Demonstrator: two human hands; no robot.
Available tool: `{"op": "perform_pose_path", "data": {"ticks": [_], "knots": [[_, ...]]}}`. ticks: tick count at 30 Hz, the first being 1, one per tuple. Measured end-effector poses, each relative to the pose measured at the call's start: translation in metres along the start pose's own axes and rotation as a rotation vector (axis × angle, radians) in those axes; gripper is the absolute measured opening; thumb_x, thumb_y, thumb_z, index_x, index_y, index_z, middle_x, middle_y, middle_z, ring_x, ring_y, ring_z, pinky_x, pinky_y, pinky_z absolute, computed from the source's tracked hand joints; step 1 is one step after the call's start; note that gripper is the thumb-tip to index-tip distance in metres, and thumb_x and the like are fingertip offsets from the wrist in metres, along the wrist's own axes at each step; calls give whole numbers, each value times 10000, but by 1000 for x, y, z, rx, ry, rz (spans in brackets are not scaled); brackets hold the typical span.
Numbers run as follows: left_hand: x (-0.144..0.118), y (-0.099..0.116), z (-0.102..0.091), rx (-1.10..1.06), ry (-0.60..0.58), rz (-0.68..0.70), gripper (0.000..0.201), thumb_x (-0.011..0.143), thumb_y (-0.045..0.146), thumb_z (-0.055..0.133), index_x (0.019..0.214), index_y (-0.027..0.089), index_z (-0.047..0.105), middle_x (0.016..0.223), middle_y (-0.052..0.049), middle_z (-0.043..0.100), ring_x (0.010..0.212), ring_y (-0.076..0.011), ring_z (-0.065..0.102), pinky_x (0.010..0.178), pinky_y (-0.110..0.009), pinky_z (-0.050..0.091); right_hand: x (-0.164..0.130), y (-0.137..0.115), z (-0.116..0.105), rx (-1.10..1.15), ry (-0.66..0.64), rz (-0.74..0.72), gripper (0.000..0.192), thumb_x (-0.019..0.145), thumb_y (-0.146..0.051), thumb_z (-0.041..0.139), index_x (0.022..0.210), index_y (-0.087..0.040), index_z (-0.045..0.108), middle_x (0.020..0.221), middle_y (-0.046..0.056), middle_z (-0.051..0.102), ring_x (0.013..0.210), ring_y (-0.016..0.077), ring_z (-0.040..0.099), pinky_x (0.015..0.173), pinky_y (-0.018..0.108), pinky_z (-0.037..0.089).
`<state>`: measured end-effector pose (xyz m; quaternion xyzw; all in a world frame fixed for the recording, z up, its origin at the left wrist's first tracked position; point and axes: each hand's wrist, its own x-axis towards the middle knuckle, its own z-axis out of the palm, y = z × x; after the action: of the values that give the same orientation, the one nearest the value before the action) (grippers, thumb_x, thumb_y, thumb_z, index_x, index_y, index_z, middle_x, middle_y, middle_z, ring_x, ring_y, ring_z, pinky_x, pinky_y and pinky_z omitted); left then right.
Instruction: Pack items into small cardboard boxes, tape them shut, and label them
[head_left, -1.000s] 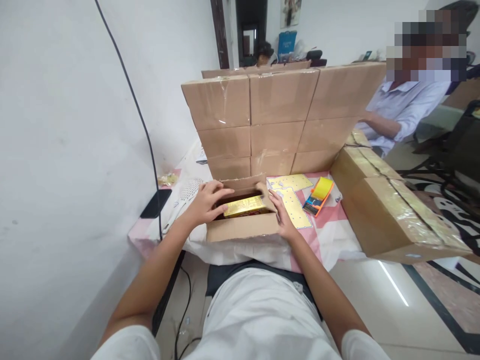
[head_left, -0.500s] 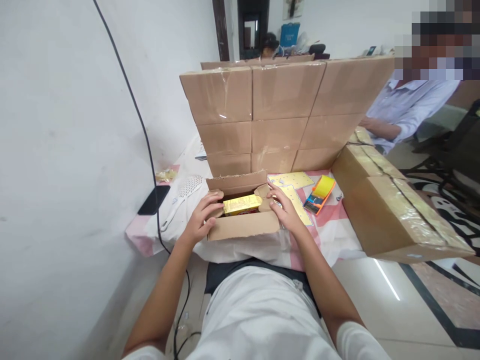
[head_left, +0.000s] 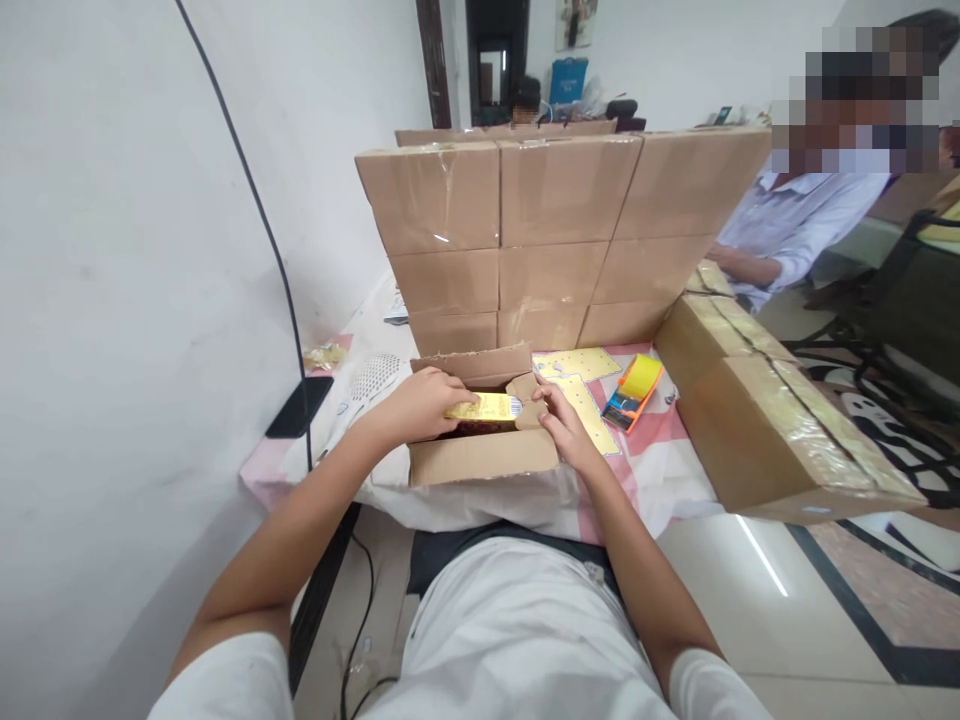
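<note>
Just below the middle of the frame, a gold packet [head_left: 484, 407] lies flat across the mouth of a small open carton [head_left: 480, 455], its long axis running left to right and its white-labelled end pointing right. The left hand [head_left: 416, 402] closes on the packet's left end, thumb on top and fingers curled round it. The right hand [head_left: 559, 422] rests at the carton's right side flap, fingers half bent and loosely spread, their tips touching the flap just beside the packet's right end; whether they pinch the flap cannot be told.

Right of the carton, yellow punched sheets [head_left: 581, 385] lie on the pink and white tablecloth [head_left: 660, 450], and further right sits an orange tape dispenser [head_left: 634, 392] with a yellow roll. Behind the carton a wall of sealed cardboard boxes [head_left: 559, 225] fills the upper middle. Two long taped cartons [head_left: 780, 425] stretch down the right. At upper right another person in a pale shirt [head_left: 802, 225] sits behind the boxes. A black cable [head_left: 262, 230] runs down the white wall at left.
</note>
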<state>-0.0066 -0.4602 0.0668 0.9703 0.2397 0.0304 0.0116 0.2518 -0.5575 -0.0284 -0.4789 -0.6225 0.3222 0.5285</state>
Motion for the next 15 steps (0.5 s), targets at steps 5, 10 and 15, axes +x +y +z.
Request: {"op": "perform_pose_path", "data": {"ticks": [5, 10, 15], "knots": [[-10, -3, 12, -70, 56, -34, 398, 845, 205, 618, 1216, 281, 743, 1197, -25, 765, 1022, -250, 697, 897, -366, 503, 2, 6, 2, 16, 19, -6, 197, 879, -290, 508, 1075, -275, 502, 1636, 95, 402, 1522, 293, 359, 1169, 482, 352], [-13, -7, 17, -115, 87, -11, 392, 849, 234, 629, 1219, 300, 739, 1208, -14, 767, 1031, -251, 703, 940, -377, 505, 3, 8, 4, 36, 23, -3, 213, 874, -276, 495, 1087, -276, 507, 1659, 84, 367, 1527, 286, 353, 1197, 501, 319], [-12, -12, 19, -160, 99, -13, 359, 889, 325, 629, 1230, 322, 741, 1241, -13, 761, 1055, -245, 709, 1002, -392, 480, 3, 7, 4, 47, 26, -14, 226, 879, -296, 496, 1103, -271, 511, 1647, 90, 385, 1489, 290, 407, 1203, 509, 323]]}}
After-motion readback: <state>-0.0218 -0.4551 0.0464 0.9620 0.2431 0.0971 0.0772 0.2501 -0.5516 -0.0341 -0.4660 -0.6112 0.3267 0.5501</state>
